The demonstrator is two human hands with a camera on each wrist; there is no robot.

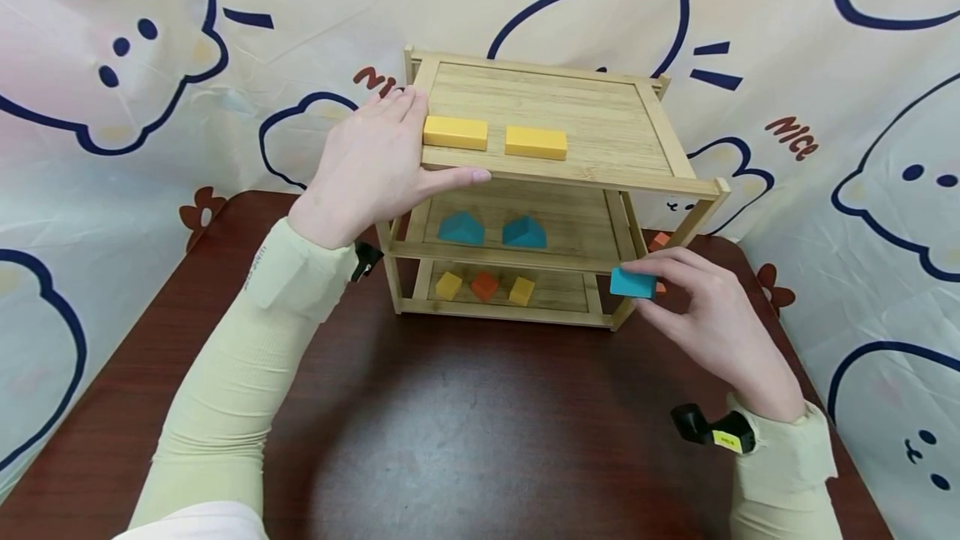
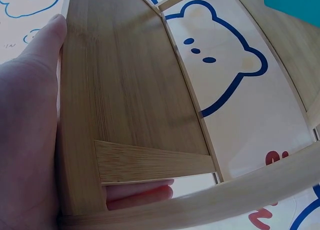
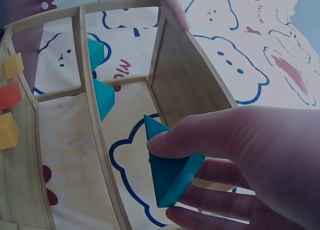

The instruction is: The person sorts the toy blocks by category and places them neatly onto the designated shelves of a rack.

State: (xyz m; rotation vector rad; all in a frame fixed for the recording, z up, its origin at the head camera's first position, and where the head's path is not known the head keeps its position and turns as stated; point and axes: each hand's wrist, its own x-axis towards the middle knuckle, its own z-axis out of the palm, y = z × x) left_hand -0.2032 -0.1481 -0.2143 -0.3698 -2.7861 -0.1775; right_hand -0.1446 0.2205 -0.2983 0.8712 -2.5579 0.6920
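Note:
My right hand (image 1: pixel 718 319) pinches a blue triangular block (image 1: pixel 632 282) between thumb and fingers, just in front of the shelf's right front post; the right wrist view shows the block's (image 3: pixel 172 172) triangular face under the thumb. My left hand (image 1: pixel 375 165) rests on the left front corner of the wooden shelf (image 1: pixel 555 261), fingers straight along the side and thumb along the front edge. On the top board lie two yellow rectangular blocks, a left one (image 1: pixel 455 133) and a right one (image 1: pixel 536 143). Two blue triangular blocks (image 1: pixel 461 228) stand on the middle board.
Along the bottom board sit a yellow cube (image 1: pixel 448 286), an orange cube (image 1: pixel 484 286) and another yellow cube (image 1: pixel 521 291). Orange blocks (image 1: pixel 659 241) show on the dark table (image 1: pixel 450 423) behind my right hand. Patterned cloth (image 1: pixel 847 215) surrounds the table's back and sides.

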